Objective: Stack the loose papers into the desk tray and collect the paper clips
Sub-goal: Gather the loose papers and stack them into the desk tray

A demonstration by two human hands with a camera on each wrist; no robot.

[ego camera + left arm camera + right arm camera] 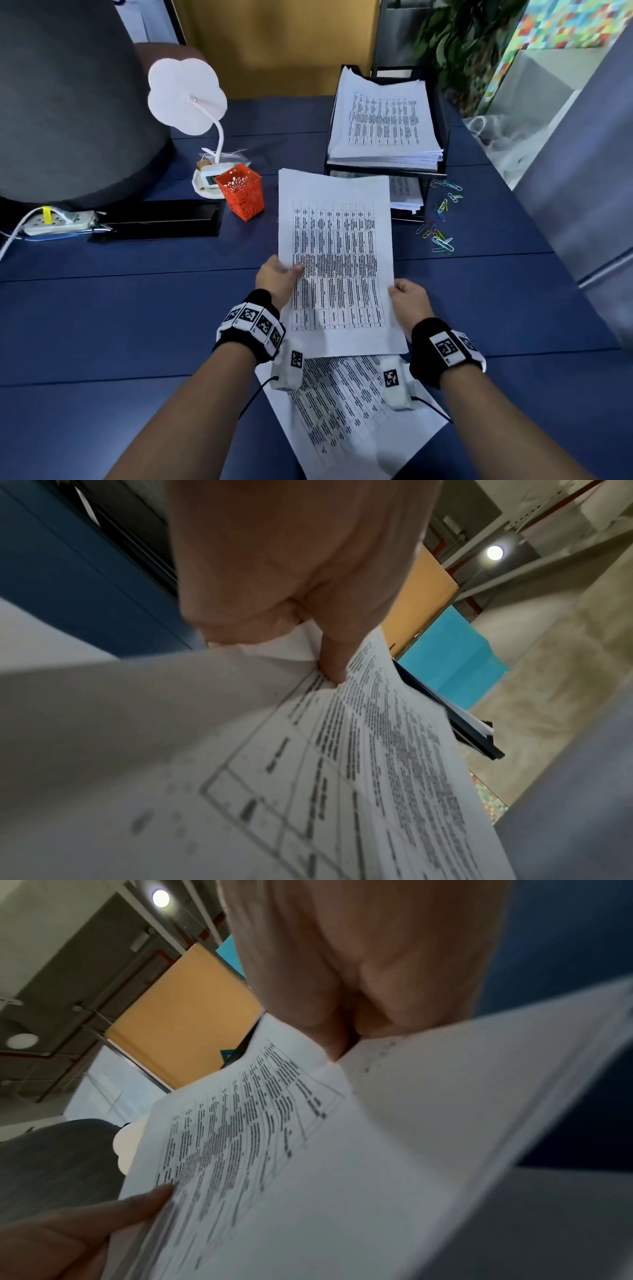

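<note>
A printed sheet of paper (337,260) is lifted above the blue desk (137,308), held at both side edges. My left hand (279,279) pinches its left edge, thumb on top (330,666). My right hand (409,301) grips the right edge (342,1047). Another printed sheet (346,411) lies flat on the desk under my wrists. The black desk tray (442,113) stands at the back right with a thick pile of papers (383,123) on its upper level. Coloured paper clips (440,219) lie scattered on the desk just right of the tray.
A red pen cup (241,193) and a white flower-shaped lamp (186,96) stand left of the held sheet. A large grey object (75,102) fills the back left, with a power strip (58,221) and a black box (164,216) before it. A grey cabinet (589,171) bounds the right.
</note>
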